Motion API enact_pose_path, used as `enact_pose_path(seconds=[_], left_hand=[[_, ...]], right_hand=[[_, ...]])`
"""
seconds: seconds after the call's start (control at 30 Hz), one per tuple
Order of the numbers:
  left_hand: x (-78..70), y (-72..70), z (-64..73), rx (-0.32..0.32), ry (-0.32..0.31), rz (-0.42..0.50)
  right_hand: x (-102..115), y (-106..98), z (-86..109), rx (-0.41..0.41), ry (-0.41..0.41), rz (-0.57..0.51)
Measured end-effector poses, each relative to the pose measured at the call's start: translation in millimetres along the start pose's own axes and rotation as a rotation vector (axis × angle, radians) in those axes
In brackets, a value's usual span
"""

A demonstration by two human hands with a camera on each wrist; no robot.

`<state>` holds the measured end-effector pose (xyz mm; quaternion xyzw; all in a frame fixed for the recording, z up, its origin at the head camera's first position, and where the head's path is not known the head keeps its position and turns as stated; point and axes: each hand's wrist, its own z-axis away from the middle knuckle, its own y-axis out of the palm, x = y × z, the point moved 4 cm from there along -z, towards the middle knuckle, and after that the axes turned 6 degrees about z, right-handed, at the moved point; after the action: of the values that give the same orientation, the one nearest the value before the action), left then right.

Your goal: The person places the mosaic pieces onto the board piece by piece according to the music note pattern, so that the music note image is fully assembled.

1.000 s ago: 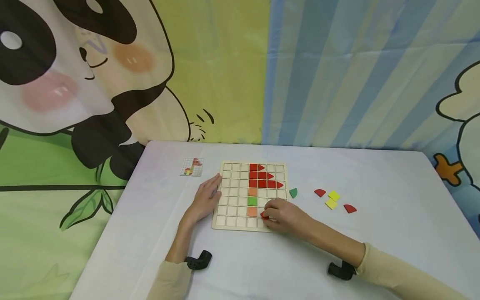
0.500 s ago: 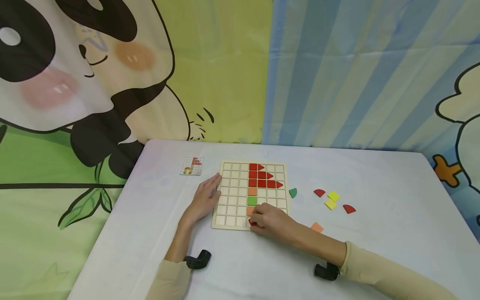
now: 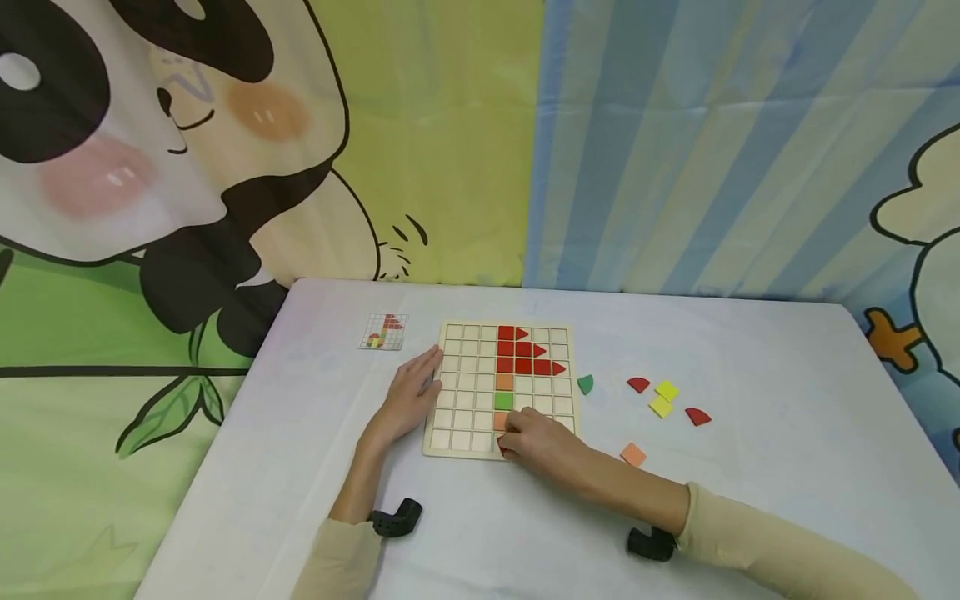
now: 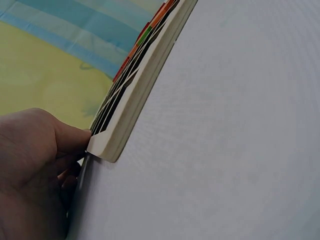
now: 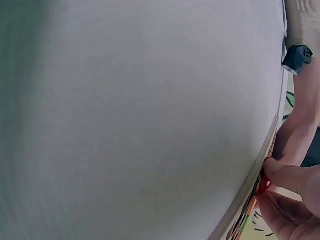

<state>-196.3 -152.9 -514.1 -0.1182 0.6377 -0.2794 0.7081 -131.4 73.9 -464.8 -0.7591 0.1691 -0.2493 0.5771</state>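
Note:
A wooden grid board [image 3: 467, 400] lies on the white table, with red squares and points in its upper rows and a column of orange and green squares below them. My left hand [image 3: 408, 392] rests against the board's left edge, fingers mostly straight; in the left wrist view its thumb touches near a corner of the board [image 4: 107, 150]. With thumb and fingers, my right hand [image 3: 543, 446] pinches a small red piece [image 5: 264, 181] at the board's bottom row, under the lower orange square [image 3: 500, 421]. The fingers hide most of this piece, so its shape cannot be told.
A small pattern card [image 3: 383, 332] lies left of the board. To the right are a green quarter-circle [image 3: 586, 384], red quarter-circles [image 3: 697, 416], yellow squares [image 3: 661, 406] and an orange square [image 3: 633, 454] beside the right forearm. A printed curtain [image 3: 465, 142] hangs behind the table.
My right hand has moved left along the bottom of the board with the red piece, then nearly stopped. The orange square has come into sight beside the forearm. The left hand stays put.

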Motion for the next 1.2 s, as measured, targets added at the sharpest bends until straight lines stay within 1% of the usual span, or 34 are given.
enact_pose_path(seconds=[0.13,0.27,0.37,0.47,0.63,0.73,0.93,1.03,1.1,1.17,1.2], left_hand=[[0.1,0.0,0.2,0.002,-0.002,-0.003],[0.3,-0.4,-0.4,-0.001,-0.007,-0.003],[1.2,-1.3,-0.6,-0.004,-0.008,-0.003],[2.0,-1.3,-0.7,-0.008,-0.003,0.001],[2.1,0.2,-0.6,-0.004,0.003,0.003],[1.6,0.9,-0.5,-0.003,0.001,0.004],[0.6,0.9,-0.4,-0.007,0.004,-0.004],[0.3,0.3,-0.6,-0.006,0.005,0.004],[0.4,0.2,-0.4,-0.003,0.001,0.009],[0.4,-0.1,0.2,-0.001,-0.005,0.012],[0.3,-0.4,0.6,-0.001,-0.005,0.012]], right_hand=[[1.5,-0.3,-0.3,0.028,-0.028,0.02],[3.1,0.5,-3.6,-0.002,-0.067,0.061],[3.8,0.8,-5.6,-0.018,-0.083,0.072],[3.9,1.9,-5.7,-0.026,-0.081,0.095],[2.8,3.8,-4.2,-0.058,-0.06,0.198],[2.4,4.6,-3.3,-0.069,-0.053,0.224],[3.0,2.7,-0.5,-0.086,-0.076,0.204],[0.4,-2.8,4.5,-0.111,-0.086,0.159],[-4.5,-6.6,11.6,-0.111,-0.067,0.11],[-12.3,-10.2,22.1,-0.1,-0.024,0.058],[-17.5,-11.6,28.2,-0.088,0.01,0.04]])
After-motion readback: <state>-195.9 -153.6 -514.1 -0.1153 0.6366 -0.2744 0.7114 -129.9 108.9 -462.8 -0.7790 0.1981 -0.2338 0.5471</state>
